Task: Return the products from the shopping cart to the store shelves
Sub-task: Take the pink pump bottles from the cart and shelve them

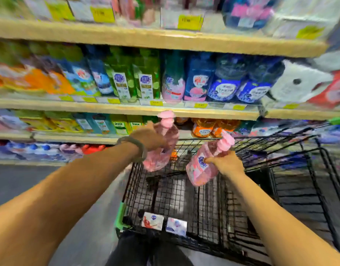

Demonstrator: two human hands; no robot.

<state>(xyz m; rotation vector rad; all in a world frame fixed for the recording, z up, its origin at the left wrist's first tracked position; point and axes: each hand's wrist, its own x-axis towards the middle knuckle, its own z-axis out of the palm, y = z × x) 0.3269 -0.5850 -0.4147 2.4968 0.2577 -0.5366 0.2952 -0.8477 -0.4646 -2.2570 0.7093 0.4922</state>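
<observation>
Both hands are loaded. The left hand (148, 138) is clenched round the body of a pink pump bottle (161, 148), lifted above the far left corner of the shopping cart (280, 185). Its long axis runs nearly upright, tipped a little to the right, and its pump head sits just below the lip of the middle shelf (213, 112). The right hand (225, 163) grips a second pink bottle (203, 166) lower and nearer, over the basket, leaning with its pump up and to the right.

The shelves lie beyond and above both hands. The left bottle is the nearer to them, so it looks likely to go first. Pink-labelled bottles (173, 87) stand on the middle shelf just above it. Two small packs (163, 222) lie on the cart's near floor.
</observation>
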